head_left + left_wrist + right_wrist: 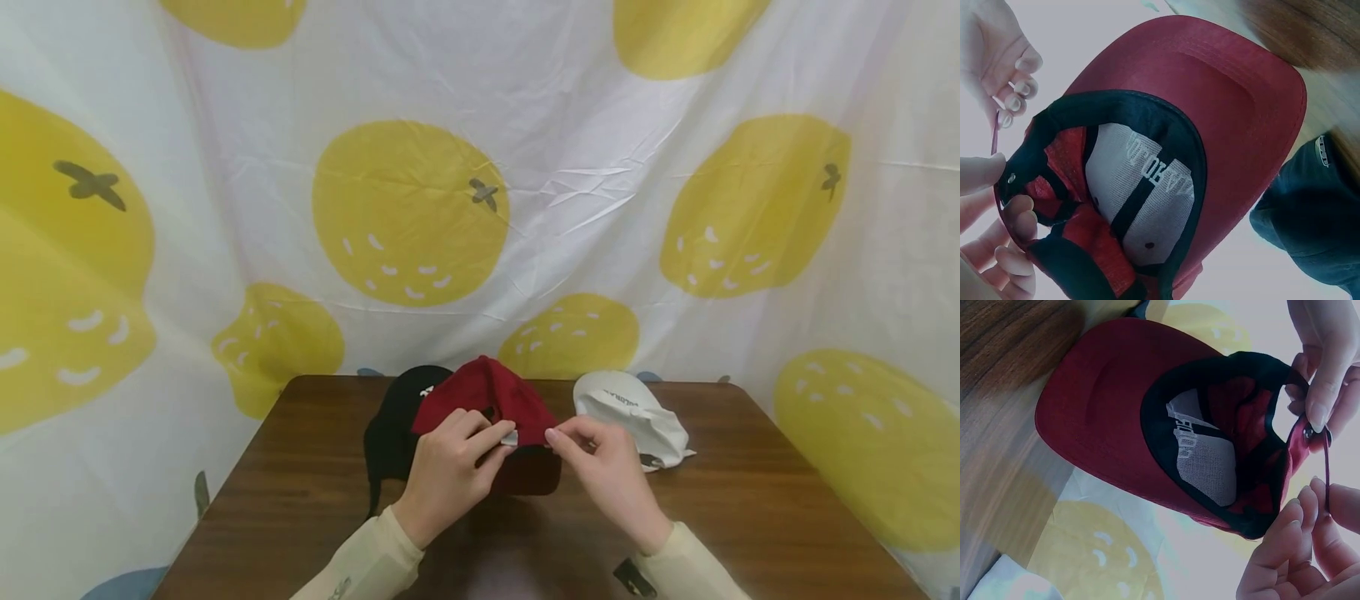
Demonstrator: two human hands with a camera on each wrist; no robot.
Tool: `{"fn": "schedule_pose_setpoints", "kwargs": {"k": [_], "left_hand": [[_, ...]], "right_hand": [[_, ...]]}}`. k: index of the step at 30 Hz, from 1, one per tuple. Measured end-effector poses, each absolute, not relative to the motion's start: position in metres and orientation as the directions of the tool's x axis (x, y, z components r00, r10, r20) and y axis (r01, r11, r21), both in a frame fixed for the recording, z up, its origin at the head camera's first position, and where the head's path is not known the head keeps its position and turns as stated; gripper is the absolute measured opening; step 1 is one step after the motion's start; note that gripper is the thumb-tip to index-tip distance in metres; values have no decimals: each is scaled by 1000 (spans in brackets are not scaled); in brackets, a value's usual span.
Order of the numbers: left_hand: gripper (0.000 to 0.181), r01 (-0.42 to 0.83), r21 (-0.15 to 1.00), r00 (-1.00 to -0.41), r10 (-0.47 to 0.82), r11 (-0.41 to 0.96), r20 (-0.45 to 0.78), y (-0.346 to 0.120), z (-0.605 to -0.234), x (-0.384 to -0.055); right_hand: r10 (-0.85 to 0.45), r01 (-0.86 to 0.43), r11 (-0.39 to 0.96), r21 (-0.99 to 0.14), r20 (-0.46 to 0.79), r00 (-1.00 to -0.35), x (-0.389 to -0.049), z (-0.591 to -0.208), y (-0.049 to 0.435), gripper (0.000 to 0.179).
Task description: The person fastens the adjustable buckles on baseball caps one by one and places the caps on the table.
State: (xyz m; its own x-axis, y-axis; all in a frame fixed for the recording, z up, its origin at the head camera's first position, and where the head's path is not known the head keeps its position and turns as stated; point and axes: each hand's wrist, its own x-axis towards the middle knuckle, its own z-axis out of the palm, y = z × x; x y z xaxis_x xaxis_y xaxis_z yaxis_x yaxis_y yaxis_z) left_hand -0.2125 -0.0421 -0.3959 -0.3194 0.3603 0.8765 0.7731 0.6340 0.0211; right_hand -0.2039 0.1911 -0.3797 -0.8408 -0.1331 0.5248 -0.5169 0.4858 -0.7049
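pinching the rear strap of the red cap with left hand at the buckle and right hand on the strap's loose end, held above the table's middle, black cap and white cap alongside near its far edge; seemingly adjusting the strap, calling next for a steady pull through the buckle.

Head view evenly bright and sharp, wide-angle bending at edges, wrist views dim, washed-out, hazy, backlit, softly blurred

The red cap is matt cloth with white mesh lining; the table is smooth, faintly glossy wood.
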Motion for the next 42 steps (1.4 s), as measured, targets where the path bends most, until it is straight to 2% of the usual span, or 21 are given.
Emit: {"fn": "schedule_pose_setpoints", "kwargs": {"k": [23,29,33,37,42], "left_hand": [[27,781,64,-355,357,622,864,-48,-397,-213],[28,788,57,-348,367,614,862,-49,-398,-212],[28,800,91,-360,353,594,864,-49,-398,-213],[26,819,219,-429,314,530,847,-48,-397,-214],[23,781,503,-605,247,371,757,-48,-391,-212]], "right_hand": [[-122,-514,479,-711,526,-841,-206,-381,196,10],[-122,-520,481,-705,534,-837,-206,-383,197,9],[-125,-517,472,-714,526,-841,-207,-385,196,10],[-123,-510,470,-720,519,-846,-207,-385,195,11],[-126,-502,469,-727,507,-853,-207,-385,195,10]]}}
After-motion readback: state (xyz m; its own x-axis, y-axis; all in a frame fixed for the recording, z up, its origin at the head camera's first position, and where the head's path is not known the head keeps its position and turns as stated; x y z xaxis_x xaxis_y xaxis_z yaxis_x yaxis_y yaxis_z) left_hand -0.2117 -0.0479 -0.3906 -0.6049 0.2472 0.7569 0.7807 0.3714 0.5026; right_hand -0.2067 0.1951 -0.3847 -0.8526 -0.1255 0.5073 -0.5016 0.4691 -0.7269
